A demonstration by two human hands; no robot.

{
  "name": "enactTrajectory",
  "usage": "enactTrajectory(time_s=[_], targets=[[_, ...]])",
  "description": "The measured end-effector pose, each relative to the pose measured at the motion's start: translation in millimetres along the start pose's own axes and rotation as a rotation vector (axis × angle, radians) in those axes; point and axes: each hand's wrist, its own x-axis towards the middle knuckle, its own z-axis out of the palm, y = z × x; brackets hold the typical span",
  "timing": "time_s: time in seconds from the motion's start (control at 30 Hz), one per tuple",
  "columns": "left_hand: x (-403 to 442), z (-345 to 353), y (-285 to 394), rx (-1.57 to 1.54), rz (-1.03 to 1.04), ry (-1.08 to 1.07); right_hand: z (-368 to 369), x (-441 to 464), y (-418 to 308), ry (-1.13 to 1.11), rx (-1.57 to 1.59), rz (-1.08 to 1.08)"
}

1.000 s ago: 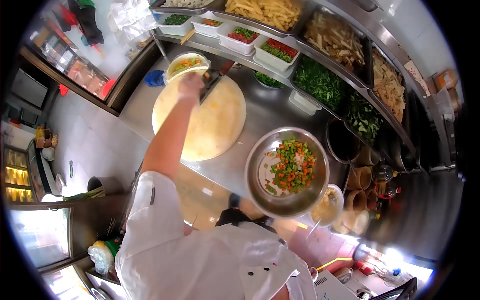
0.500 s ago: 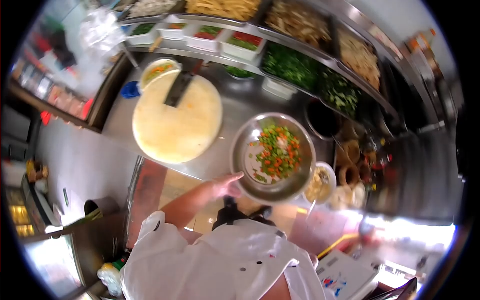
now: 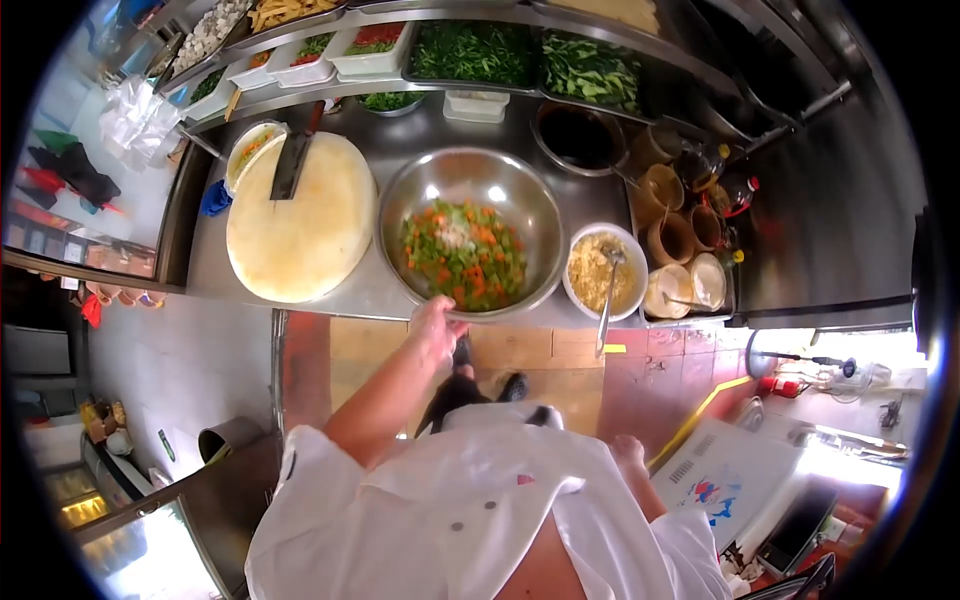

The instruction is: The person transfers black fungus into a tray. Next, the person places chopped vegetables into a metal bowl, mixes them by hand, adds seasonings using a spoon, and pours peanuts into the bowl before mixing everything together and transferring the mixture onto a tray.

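Note:
My left hand (image 3: pixel 437 332) grips the near rim of a large steel bowl (image 3: pixel 540 215). Inside the bowl lie diced green and orange vegetables (image 3: pixel 465 255) with a small pale heap on them. My right hand (image 3: pixel 628 452) hangs beside my body, away from the counter, its fingers too small to read. To the left of the bowl is a round pale chopping board (image 3: pixel 300 230), with a cleaver (image 3: pixel 291 165) lying flat on its far part. A white bowl (image 3: pixel 632 290) of yellowish minced food with a spoon (image 3: pixel 606 310) stands right of the steel bowl.
Trays of greens (image 3: pixel 470 52) and white tubs (image 3: pixel 368 55) line the shelf behind. A small bowl of vegetables (image 3: pixel 250 150) sits behind the board. A dark pot (image 3: pixel 580 138), wooden containers (image 3: pixel 670 240) and bottles (image 3: pixel 740 195) stand to the right.
My left hand has left the cleaver, which now lies on the board, and has closed on the steel bowl's rim. The view has swung right, and my right hand has come into sight.

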Motion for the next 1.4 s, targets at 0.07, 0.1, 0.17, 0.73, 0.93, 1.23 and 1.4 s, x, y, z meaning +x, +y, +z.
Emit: enactTrajectory(time_s=[0.07,0.1,0.17,0.73,0.93,1.23,1.4], targets=[[-27.0,6.0,-17.6,0.003,0.078,-0.017,3.1,25.2,34.6,-0.053,0.002,-0.089],[-57.3,4.6,-31.4,-0.040,0.141,-0.072,5.7,42.5,59.0,-0.084,0.024,-0.155],[-76.1,-19.8,-43.7,-0.063,0.243,-0.329,15.6,75.4,114.4,-0.179,-0.119,-0.458],[-65.9,17.0,-78.1,-0.121,0.355,-0.434,6.8,86.9,131.1,-0.178,-0.561,-0.279],[-54.1,72.6,-24.6,-0.316,-0.036,-0.160,-6.0,57.1,114.7,-0.284,-0.136,0.041],[-38.6,50.7,-32.2,-0.301,-0.016,-0.316,29.6,109.5,206.0,-0.325,-0.277,-0.003],[-93.0,34.8,-85.3,-0.070,0.363,-0.472,-33.2,23.4,59.1,-0.152,0.511,0.375]])
